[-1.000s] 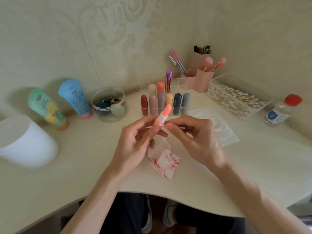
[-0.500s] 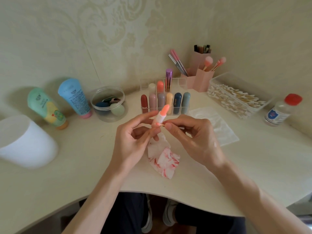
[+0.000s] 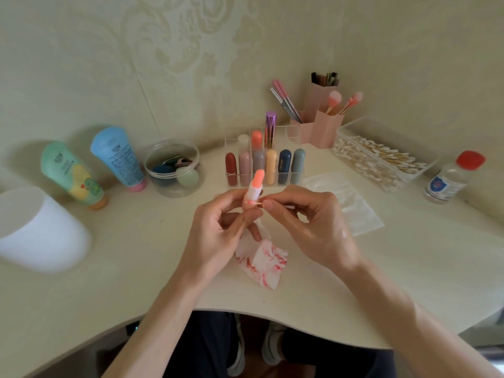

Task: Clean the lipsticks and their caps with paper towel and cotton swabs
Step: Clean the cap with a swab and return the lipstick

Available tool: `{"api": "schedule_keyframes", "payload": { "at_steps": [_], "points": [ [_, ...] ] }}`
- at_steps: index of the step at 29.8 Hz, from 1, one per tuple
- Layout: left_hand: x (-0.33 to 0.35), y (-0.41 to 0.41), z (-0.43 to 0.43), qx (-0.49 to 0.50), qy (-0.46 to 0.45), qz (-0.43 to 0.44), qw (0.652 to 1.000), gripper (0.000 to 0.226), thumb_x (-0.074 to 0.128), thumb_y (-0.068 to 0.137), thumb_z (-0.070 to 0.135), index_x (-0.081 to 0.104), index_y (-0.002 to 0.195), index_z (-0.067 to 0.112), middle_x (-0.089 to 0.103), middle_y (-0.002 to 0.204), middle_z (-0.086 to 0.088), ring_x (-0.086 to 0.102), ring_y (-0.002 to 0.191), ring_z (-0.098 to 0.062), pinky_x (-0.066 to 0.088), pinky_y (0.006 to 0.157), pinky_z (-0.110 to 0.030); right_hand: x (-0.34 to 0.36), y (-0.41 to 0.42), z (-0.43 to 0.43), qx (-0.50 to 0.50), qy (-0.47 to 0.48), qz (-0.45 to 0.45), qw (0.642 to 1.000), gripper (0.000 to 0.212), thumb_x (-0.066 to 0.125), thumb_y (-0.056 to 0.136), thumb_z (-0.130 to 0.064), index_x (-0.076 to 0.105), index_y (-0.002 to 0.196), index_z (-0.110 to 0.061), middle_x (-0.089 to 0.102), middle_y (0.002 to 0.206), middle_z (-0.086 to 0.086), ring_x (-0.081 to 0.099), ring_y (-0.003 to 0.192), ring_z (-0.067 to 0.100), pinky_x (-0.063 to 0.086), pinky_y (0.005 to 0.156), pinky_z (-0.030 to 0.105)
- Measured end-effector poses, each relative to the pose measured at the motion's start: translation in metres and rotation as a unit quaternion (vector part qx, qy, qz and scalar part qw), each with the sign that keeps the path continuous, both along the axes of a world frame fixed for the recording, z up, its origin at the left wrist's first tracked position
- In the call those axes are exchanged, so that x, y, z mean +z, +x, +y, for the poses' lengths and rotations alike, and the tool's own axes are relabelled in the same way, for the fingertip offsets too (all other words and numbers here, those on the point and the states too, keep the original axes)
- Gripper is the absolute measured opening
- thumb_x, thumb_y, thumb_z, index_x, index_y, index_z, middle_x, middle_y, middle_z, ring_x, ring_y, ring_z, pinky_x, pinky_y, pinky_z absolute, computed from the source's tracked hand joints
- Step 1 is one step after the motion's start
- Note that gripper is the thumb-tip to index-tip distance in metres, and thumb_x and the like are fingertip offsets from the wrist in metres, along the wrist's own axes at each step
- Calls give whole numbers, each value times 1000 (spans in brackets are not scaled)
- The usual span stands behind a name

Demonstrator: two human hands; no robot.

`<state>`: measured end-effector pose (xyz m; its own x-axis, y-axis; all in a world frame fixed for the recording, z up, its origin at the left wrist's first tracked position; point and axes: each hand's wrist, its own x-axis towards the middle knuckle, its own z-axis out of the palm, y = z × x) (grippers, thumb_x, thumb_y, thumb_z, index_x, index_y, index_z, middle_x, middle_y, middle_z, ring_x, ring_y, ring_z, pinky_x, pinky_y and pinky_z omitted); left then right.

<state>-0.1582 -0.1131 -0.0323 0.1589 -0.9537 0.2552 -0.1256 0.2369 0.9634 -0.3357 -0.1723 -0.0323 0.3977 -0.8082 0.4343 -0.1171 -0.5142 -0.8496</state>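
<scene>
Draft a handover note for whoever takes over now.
Left hand holds the uncapped coral lipstick upright. Right hand pinches a cotton swab, tip against its white tube.
Stained paper towel lies on the desk under the hands; capped lipsticks stand in the clear organizer; spare swabs fill the plastic box.
Done: some wiping, by the towel's stains.
Left: finish this lipstick; whether the others are clean cannot be told.

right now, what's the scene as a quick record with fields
left hand: grips the uncapped coral lipstick, bullet up
right hand: pinches a cotton swab, tip at the lipstick's base
stained paper towel: crumpled on the desk below the hands
clear rack: capped lipsticks, behind the hands
swab box: far right, full
clean sheet: flat, right of the hands
</scene>
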Motion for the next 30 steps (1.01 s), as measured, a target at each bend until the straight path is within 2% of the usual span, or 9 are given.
{"api": "schedule_keyframes", "payload": {
  "at_steps": [2,4,6,9,12,16,22,27,30],
  "points": [
    [2,-1,1,-7,6,21,1000,31,71,92,15,60,120,11,80,97,-5,73,60,-24,51,54,-24,0,-1,-1,-5,-3,-2,1000,12,73,99,-15,82,105,-11,75,86,4,64,76,33,48,70,51],
    [2,0,2,-18,13,28,999,27,68,95,18,53,116,8,79,97,-9,73,63,-32,44,48,-41,0,-1,0,-9,-5,-4,1000,13,73,98,-16,82,106,-11,75,86,2,64,76,32,48,70,51],
    [0,1,1,-38,10,29,999,21,63,100,17,55,116,5,77,97,-13,72,69,-36,37,48,-48,0,-1,0,-12,-7,-6,1000,13,73,98,-15,82,106,-11,74,85,2,64,74,31,48,69,51],
    [-2,4,1,-54,-1,-11,999,19,57,105,17,63,122,11,72,90,-11,68,73,-25,44,57,-43,1,-2,0,-14,-12,-6,1000,13,74,97,-15,82,106,-12,73,84,3,63,73,32,48,68,50],
    [-3,5,1,-68,-4,-29,997,26,52,106,22,64,127,13,65,82,-13,60,71,-15,46,62,-29,0,-2,-1,-15,-10,-8,1000,12,74,97,-16,82,105,-13,73,83,6,63,73,33,48,69,51],
    [-7,6,-1,-48,1,-41,998,27,68,99,33,69,121,18,69,85,-9,69,79,-16,58,76,-39,-1,-2,0,-3,-6,-6,1000,11,74,97,-17,82,105,-15,74,84,6,63,74,35,48,69,52],
    [-4,9,-3,-55,-17,-42,997,19,64,99,26,77,112,22,61,99,-11,54,83,-40,42,66,-47,2,-3,0,6,-21,-9,1000,14,74,97,-15,82,108,-15,73,83,4,60,72,31,47,67,45],
    [-3,10,-2,-22,6,2,1000,22,67,97,19,74,117,14,64,92,-14,59,75,-24,50,68,-29,3,-7,-5,-45,-25,-18,999,8,75,95,-12,81,100,-13,72,83,2,60,71,25,47,65,30],
    [0,9,-2,17,13,33,999,18,68,96,17,76,112,14,70,82,-8,59,69,-17,49,65,-24,2,-11,-10,-100,-4,-12,995,5,76,96,-14,81,96,-16,73,83,-2,61,73,21,48,66,31]
  ]
}}
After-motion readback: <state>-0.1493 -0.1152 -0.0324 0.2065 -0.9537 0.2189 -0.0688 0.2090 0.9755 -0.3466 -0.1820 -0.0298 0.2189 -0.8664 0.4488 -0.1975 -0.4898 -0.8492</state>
